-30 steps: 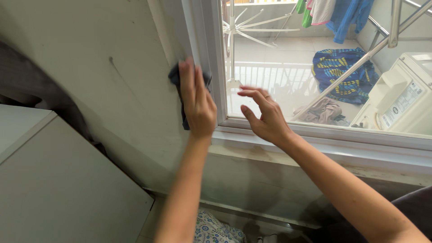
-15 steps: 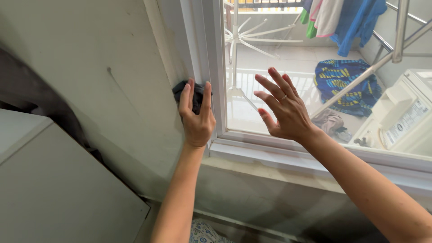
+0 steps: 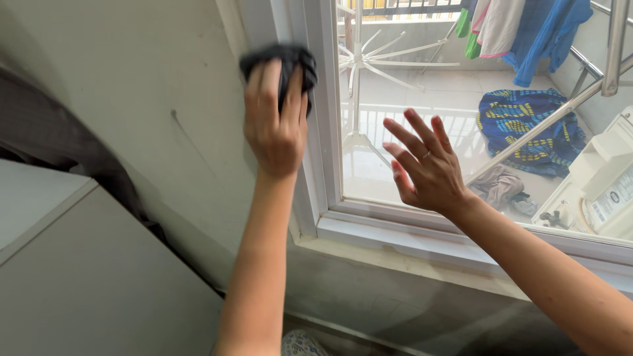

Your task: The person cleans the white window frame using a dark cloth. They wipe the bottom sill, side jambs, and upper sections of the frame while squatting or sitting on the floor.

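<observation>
My left hand (image 3: 275, 122) presses a dark cloth (image 3: 289, 60) against the white window frame (image 3: 316, 132), on its left upright. The cloth sticks out above my fingertips. My right hand (image 3: 425, 165) is flat against the window glass (image 3: 422, 86) to the right of the frame, fingers spread, with a ring on one finger and nothing in it.
A white cabinet (image 3: 79, 277) stands at the lower left below a grey wall (image 3: 145, 86). The window sill (image 3: 461, 240) runs under my right arm. Outside the glass are a white drying rack (image 3: 359, 72), hanging clothes (image 3: 521, 26), a blue patterned cloth (image 3: 527, 125) and a white appliance (image 3: 603, 184).
My left hand has slid the cloth upward along the frame's left upright. My right hand has stayed spread on the glass, shifting slightly.
</observation>
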